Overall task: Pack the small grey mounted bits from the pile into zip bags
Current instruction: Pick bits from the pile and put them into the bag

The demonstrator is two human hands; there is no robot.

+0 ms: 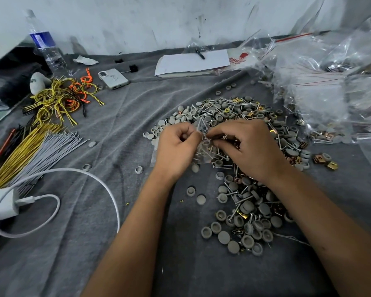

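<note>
Both hands worked one small zip bag over the pile.

The left hand (177, 146) pinched the bag (198, 144) by its mouth, fingers curled; the right hand (247, 147) pinched at the same opening, seemingly feeding parts in, though its fingertips hid what. To do this well, the mouth should be held wide and level above the pile (240, 168), so strays drop back. The bag held screws and a few grey caps. Right of the pile, filled bags (330, 108) lay heaped, with screws and clips showing through.
</note>
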